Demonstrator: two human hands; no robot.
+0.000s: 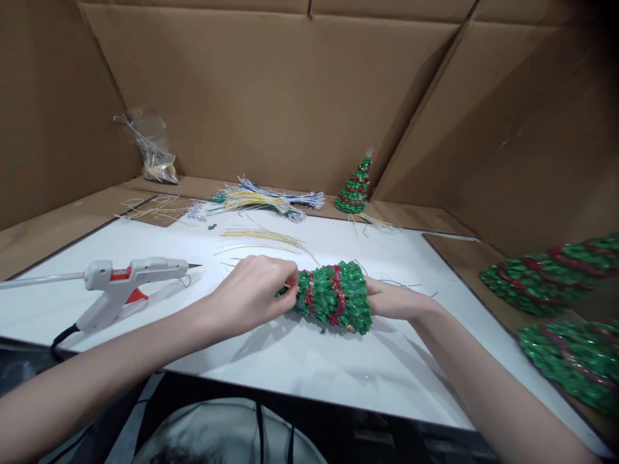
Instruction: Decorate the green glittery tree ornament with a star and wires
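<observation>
A small green tinsel Christmas tree with red garland lies on its side above the white board, its tip toward the left. My left hand is closed in a pinch at the narrow tip, where a short bit of thin yellow wire shows by the thumb and finger. The fingers cover the very top of the tree. From the right, my right hand reaches into the wide base and holds the tree there; its fingers are hidden inside.
A white glue gun stands at the left. Loose yellow wires and tied wire bundles lie behind my hands. Another tree stands at the back, more trees lie at right. Cardboard walls enclose the white board. A plastic bag sits back left.
</observation>
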